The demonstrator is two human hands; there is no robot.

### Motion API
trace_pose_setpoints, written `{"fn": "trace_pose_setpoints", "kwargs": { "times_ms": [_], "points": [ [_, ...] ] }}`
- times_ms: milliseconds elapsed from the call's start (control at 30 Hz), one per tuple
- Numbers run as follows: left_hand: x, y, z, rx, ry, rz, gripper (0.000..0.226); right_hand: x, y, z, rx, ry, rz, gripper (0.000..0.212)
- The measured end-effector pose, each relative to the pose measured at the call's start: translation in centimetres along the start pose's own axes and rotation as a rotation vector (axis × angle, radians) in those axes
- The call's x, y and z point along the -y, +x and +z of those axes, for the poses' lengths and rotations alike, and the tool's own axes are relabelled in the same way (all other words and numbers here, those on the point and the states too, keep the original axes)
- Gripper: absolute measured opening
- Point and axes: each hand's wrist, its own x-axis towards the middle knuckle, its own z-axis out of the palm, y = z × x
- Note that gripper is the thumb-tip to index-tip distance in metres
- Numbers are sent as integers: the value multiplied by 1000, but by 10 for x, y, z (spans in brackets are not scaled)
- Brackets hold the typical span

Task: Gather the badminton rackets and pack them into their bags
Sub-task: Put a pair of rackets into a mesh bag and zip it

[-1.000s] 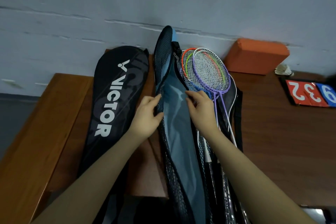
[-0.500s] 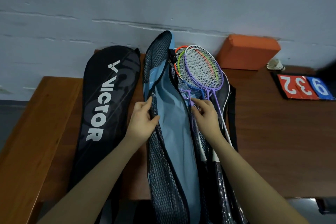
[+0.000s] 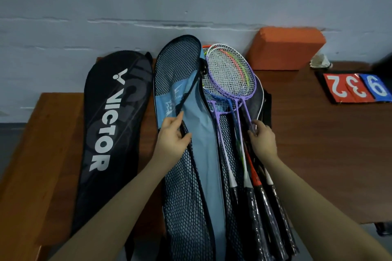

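Head view, looking down on a brown wooden table (image 3: 318, 144) set against a pale wall. Left hand (image 3: 172, 140) pinches the dark-trimmed edge of the blue mesh racket bag (image 3: 201, 154), thumb on one side and fingers curled on the other, the mesh flap lifted open to show its light blue lining. Right hand (image 3: 262, 140) sits just across the opening, fingers curled down onto the shafts of the rackets (image 3: 231, 78); whether they actually close round a shaft, I cannot tell. Those rackets lie stacked beside the open bag on its right, heads fanned near the wall, purple frames on top with orange, green and blue beneath, black grips running down toward the camera. They rest on another dark cover with white piping. Over on the left, apart from both hands, lies a closed black Victor bag (image 3: 110, 133). Back right, an orange block (image 3: 284, 48), a shuttlecock (image 3: 320, 62) and a flip scoreboard (image 3: 356, 89).
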Motion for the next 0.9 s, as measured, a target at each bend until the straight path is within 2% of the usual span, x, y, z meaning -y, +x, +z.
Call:
{"fn": "trace_pose_setpoints", "kwargs": {
  "times_ms": [200,333,567,900],
  "points": [
    [0,3,0,-39,30,10,62,-1,-2,-14,60,102,-143,40],
    [1,4,2,-57,38,24,60,15,-16,-10,-3,222,-209,38],
    [4,5,0,-114,48,-10,60,16,-18,13,-114,216,-91,37],
    [4,7,2,-122,55,-48,60,29,8,14,-47,140,-44,44]
  ]
}}
